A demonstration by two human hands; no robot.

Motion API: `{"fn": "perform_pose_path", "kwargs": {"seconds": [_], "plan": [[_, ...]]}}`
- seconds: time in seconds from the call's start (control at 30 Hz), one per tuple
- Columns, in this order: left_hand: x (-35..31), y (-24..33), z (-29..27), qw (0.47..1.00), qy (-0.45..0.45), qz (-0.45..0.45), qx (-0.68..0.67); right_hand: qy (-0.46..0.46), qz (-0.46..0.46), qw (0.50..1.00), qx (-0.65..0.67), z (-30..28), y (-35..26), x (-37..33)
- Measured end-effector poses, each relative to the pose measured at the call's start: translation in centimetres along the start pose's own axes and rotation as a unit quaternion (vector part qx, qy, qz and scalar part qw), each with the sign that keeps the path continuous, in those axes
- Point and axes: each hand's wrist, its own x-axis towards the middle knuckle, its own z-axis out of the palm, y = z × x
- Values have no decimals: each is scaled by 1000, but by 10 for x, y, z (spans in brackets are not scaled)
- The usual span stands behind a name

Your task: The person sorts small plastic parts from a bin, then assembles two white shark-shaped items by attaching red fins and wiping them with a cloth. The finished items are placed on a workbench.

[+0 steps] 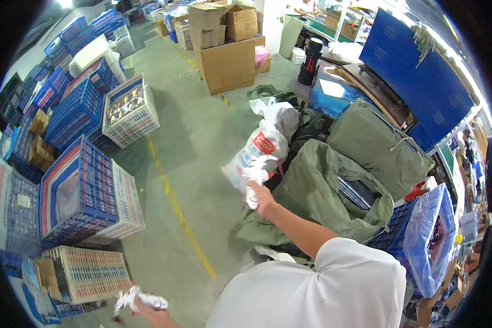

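Note:
My right hand [263, 200], arm stretched forward, is closed around a bundle of white pieces [255, 173] whose kind I cannot make out. It sits in front of a white printed sack [269, 143]. Low on the left, my left hand [152, 315] grips a similar white bundle [127, 299] with small dark red parts, blurred in places. That bundle is close to a cream slatted crate [95, 273]. A large open green sack [317, 183] with dark shiny material inside lies beside my right forearm.
Stacked blue crates [82, 191] line the left side, with a white crate [131, 112] of bottle-like items behind. Cardboard boxes [227, 65] stand ahead. A yellow line [172, 199] runs along the floor. To the right are a stuffed green bag [374, 147] and a plastic-lined blue crate [421, 240].

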Motion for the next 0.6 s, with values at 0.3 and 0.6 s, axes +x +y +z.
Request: {"fn": "perform_pose_path", "kwargs": {"seconds": [0.3, 0.6], "plan": [[270, 47, 123, 998, 33, -25, 50, -91, -17, 995, 22, 175, 6, 68], [508, 89, 200, 986, -46, -60, 148, 109, -136, 968, 178, 289, -19, 160]]}}
